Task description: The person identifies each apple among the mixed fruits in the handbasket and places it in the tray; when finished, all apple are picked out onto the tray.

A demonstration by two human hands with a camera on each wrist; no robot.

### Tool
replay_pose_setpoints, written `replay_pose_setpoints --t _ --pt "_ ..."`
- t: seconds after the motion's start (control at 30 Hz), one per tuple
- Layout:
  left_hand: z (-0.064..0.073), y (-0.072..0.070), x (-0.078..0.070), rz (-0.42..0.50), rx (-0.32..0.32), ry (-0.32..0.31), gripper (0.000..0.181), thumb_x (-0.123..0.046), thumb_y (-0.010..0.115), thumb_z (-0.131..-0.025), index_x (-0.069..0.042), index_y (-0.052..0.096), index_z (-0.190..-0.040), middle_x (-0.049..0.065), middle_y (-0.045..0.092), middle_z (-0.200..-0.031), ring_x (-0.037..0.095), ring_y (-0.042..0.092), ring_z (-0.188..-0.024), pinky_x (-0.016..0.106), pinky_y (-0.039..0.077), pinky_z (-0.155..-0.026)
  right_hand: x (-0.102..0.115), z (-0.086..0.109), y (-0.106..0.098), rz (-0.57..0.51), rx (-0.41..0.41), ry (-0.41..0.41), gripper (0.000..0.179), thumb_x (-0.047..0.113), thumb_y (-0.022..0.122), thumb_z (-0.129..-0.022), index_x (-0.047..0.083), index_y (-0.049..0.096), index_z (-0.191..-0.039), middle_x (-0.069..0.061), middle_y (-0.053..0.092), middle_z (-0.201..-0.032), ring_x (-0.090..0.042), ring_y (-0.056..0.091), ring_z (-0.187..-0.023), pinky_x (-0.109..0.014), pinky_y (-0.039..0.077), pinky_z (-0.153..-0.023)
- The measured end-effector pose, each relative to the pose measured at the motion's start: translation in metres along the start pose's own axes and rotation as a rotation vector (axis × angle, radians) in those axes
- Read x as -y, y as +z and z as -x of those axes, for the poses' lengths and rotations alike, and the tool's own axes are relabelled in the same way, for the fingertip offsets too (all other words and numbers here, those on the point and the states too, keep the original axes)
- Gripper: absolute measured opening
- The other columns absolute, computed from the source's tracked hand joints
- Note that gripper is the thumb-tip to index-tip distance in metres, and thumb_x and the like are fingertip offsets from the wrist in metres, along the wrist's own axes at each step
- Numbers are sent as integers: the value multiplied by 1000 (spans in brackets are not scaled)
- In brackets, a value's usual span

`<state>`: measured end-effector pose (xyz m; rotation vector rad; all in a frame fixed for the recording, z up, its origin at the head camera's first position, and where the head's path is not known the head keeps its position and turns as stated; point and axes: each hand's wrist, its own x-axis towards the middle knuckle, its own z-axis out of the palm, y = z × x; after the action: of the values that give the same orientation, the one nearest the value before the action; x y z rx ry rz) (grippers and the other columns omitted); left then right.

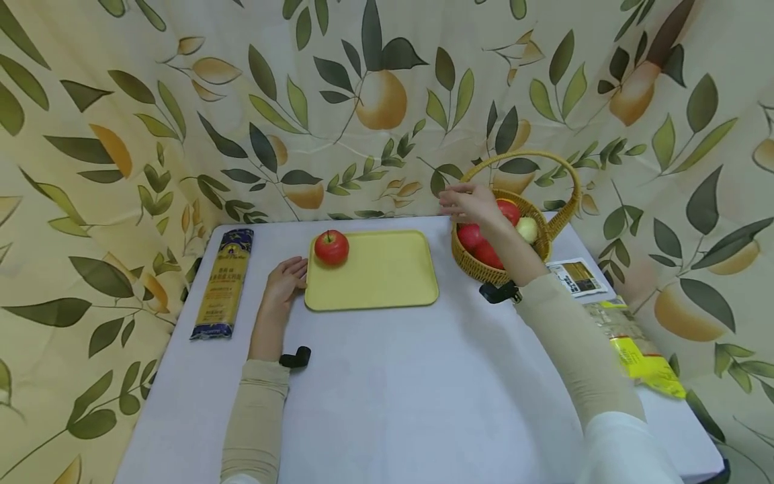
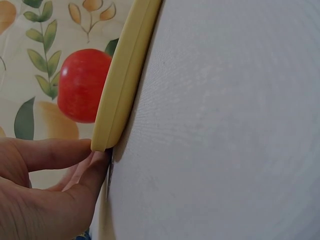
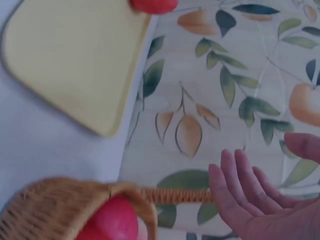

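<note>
A yellow tray (image 1: 381, 269) lies on the table with a red apple (image 1: 331, 248) in its upper left corner. My left hand (image 1: 284, 282) rests at the tray's left edge. In the left wrist view, its straight fingers (image 2: 55, 152) touch the end of the rim. My right hand (image 1: 474, 205) is raised over the left side of a wicker basket (image 1: 480, 269), fingers extended and holding nothing. Inside the basket, several red fruits (image 1: 486, 254) and a pale round one (image 1: 527, 230) show, partly hidden by my right forearm. The right wrist view shows the open palm near the basket's handle (image 3: 177, 195).
A long yellow and blue pasta packet (image 1: 225, 286) lies at the left of the table. On the right are a flat white packet (image 1: 578, 277) and a clear and yellow bag (image 1: 635, 346). A leaf-patterned curtain (image 1: 338, 161) hangs behind the table.
</note>
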<state>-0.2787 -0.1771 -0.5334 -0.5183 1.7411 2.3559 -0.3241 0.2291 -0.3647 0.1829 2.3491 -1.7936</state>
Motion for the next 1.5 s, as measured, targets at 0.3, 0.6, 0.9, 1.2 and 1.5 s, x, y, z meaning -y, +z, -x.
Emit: replay_pose_setpoints --t 0.3,0.6,0.9,1.2,1.5 --pt "0 0 0 -15 -4 11 87 36 37 -78 3 34 -159 23 41 -161 28 42 -149 33 40 -119 -13 -5 -56 27 -60 -44 56 27 65 -102 -3 54 -147 -5 73 -119 -5 71 -92 -22 60 -81" --pt "0 -2 1 6 -5 -21 87 36 39 -80 1 34 -160 21 42 -162 27 42 -149 32 41 -118 -38 -16 -98 -195 -222 -66 32 20 76 -96 7 66 -123 8 76 -93 -5 71 -89 -25 56 -98" --pt "-1 -6 -1 28 9 -52 89 36 40 -80 0 33 -161 20 41 -163 27 42 -150 32 41 -117 -61 -31 -132 -173 -148 39 67 18 68 -101 5 38 -160 11 73 -109 -1 67 -102 -30 43 -116" --pt "0 -5 -1 16 24 -37 88 36 39 -80 1 31 -161 20 40 -163 27 41 -150 33 41 -117 -78 -42 -149 -59 29 45 85 1 59 -103 9 4 -168 -19 27 -169 -6 63 -112 -32 54 -104" --pt "0 -3 -1 4 14 -37 88 36 41 -80 -1 33 -160 18 41 -163 25 42 -150 32 42 -116 -90 -43 -156 101 110 -5 94 -6 61 -100 12 -2 -168 -22 29 -167 -7 62 -114 -17 55 -89"
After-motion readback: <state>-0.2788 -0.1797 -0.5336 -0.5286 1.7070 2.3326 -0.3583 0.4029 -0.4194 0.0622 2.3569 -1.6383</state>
